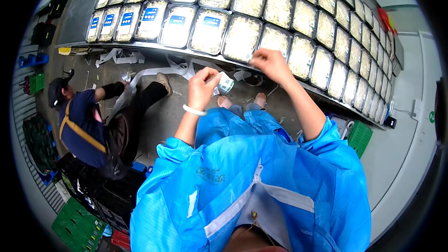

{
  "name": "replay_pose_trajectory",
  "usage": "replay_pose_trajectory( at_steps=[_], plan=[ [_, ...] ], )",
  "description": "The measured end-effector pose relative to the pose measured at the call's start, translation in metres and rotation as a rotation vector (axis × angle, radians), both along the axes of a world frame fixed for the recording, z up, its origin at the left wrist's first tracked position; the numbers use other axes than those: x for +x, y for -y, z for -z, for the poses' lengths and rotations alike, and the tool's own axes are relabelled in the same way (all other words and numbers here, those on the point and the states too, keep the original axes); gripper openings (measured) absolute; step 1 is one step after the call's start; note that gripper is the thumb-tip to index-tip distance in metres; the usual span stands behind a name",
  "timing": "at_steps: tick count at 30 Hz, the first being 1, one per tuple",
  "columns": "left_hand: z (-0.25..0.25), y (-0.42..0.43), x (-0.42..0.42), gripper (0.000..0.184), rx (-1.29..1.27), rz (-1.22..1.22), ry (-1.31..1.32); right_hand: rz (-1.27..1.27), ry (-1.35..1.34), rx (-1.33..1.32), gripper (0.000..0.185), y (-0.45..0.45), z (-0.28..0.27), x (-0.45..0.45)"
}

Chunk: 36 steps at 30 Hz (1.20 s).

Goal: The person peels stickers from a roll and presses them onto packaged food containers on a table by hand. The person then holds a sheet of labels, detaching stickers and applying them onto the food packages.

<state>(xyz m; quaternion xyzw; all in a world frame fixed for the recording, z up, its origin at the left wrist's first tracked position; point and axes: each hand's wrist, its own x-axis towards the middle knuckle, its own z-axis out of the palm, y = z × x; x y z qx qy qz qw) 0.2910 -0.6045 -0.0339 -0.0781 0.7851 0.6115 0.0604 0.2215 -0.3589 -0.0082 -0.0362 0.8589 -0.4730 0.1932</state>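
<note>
At the left of the frame, a co-worker in a dark blue top and black cap (84, 126) sits low, one hand near a long white paper strip (163, 71). This strip lies in loose curls below the grey metal table (81, 11). At upper left, black-rimmed plastic trays with blue-and-white labels (209, 31) stand in close rows, filled with pale shreds.

Near the centre, the left hand (201, 91) has its fingers closed in a pinch on a small white-and-green piece, perhaps a label roll (226, 82), which hangs in front of the table edge. If this grip becomes loose, the piece could drop to the floor among the strips; if it has glue, it could stick to the fingers.

To the right of it, the right hand (273, 64) is half curled, the thumb near the fingertips. It is blurred, so I cannot tell if it holds something, or if it touches the pale-filled tray (275, 37) behind it. A careless knock there could move this tray, because it stands close to the edge.

Toward the right, more trays (322, 67) follow the edge, and a green plastic crate (360, 139) is below.
</note>
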Motion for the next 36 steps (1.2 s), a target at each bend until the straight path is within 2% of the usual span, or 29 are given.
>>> replay_pose_trajectory(
  at_steps=[1, 3, 4, 6, 8, 11, 12, 15, 16, 17, 18, 19, 20, 21, 23, 26, 27, 29, 30, 31, 32, 33, 34, 35, 36],
  plan=[
    [-0.002, 0.009, -0.001, 0.009, -0.124, -0.003, -0.067, 0.273, 0.150, -0.138, 0.018, -0.004, 0.014, -0.010],
    [0.000, 0.019, 0.000, 0.008, -0.106, -0.029, -0.252, 0.605, 0.271, -0.385, 0.019, -0.013, 0.052, -0.025],
    [0.002, 0.021, 0.001, 0.007, -0.017, -0.039, -0.223, 0.706, 0.341, -0.465, 0.018, -0.010, 0.062, -0.030],
    [0.005, 0.025, 0.002, 0.007, 0.160, -0.057, -0.166, 0.772, 0.303, -0.448, 0.017, 0.002, 0.076, -0.034],
    [0.001, 0.027, 0.001, 0.006, 0.220, -0.069, -0.164, 0.828, 0.285, -0.401, 0.017, 0.012, 0.094, -0.039],
    [-0.002, 0.029, 0.001, 0.006, 0.277, -0.101, -0.124, 0.759, 0.240, -0.129, 0.019, 0.020, 0.092, -0.040],
    [-0.004, 0.030, -0.001, 0.006, 0.291, -0.114, -0.109, 0.667, 0.266, 0.098, 0.024, 0.019, 0.091, -0.045],
    [-0.012, 0.032, -0.009, 0.009, 0.287, -0.111, -0.092, 0.340, -0.073, 0.637, 0.028, 0.013, 0.081, -0.049],
    [-0.014, 0.031, -0.014, 0.013, 0.302, -0.098, -0.131, 0.340, -0.066, 0.540, 0.033, 0.019, 0.052, -0.050],
    [-0.019, 0.031, -0.019, 0.022, 0.339, -0.068, -0.114, 0.278, -0.151, 0.340, 0.032, 0.022, 0.049, -0.052],
    [-0.026, 0.029, -0.025, 0.021, 0.329, -0.052, -0.114, 0.235, -0.002, 0.020, 0.031, 0.037, 0.021, -0.046],
    [-0.032, 0.027, -0.029, 0.021, 0.318, -0.033, -0.108, 0.018, -0.152, -0.103, 0.032, 0.048, 0.009, -0.037],
    [-0.032, 0.028, -0.033, 0.021, 0.273, 0.007, -0.098, -0.133, -0.143, -0.219, 0.036, 0.059, -0.012, -0.027],
    [-0.031, 0.032, -0.037, 0.020, 0.227, 0.048, -0.088, -0.263, -0.275, -0.134, 0.032, 0.068, -0.035, -0.019],
    [-0.038, 0.032, -0.043, 0.013, 0.221, 0.066, -0.061, -0.386, -0.528, 0.012, 0.026, 0.071, -0.040, -0.018],
    [-0.044, 0.041, -0.053, 0.008, 0.008, 0.084, -0.039, -0.422, -0.525, 0.092, 0.021, 0.071, -0.051, -0.025],
    [-0.052, 0.045, -0.057, 0.007, -0.101, 0.115, -0.080, -0.347, -0.481, 0.019, 0.019, 0.068, -0.051, -0.031],
    [-0.049, 0.070, -0.067, 0.009, -0.124, 0.007, -0.115, -0.195, -0.387, -0.126, 0.017, 0.054, -0.046, -0.045],
    [-0.056, 0.089, -0.074, 0.008, -0.115, -0.092, -0.135, 0.040, -0.097, -0.340, 0.018, 0.039, -0.037, -0.062],
    [-0.067, 0.107, -0.084, 0.009, -0.106, -0.192, -0.153, 0.304, -0.058, -0.325, 0.019, 0.020, -0.031, -0.082],
    [-0.088, 0.116, -0.097, 0.010, 0.077, -0.306, -0.233, 0.544, 0.028, -0.277, 0.019, -0.005, -0.033, -0.102],
    [-0.115, 0.122, -0.111, 0.012, 0.262, -0.416, -0.306, 0.752, 0.019, -0.337, 0.024, -0.034, -0.016, -0.118],
    [-0.136, 0.132, -0.124, 0.002, 0.298, -0.303, -0.436, 0.866, 0.013, -0.391, 0.023, -0.070, 0.027, -0.134],
    [-0.155, 0.135, -0.141, 0.009, 0.334, -0.185, -0.569, 0.978, 0.001, -0.449, 0.022, -0.098, 0.066, -0.149],
    [-0.178, 0.129, -0.158, 0.011, 0.374, -0.099, -0.583, 1.039, 0.020, -0.444, 0.020, -0.111, 0.080, -0.157]
  ],
)
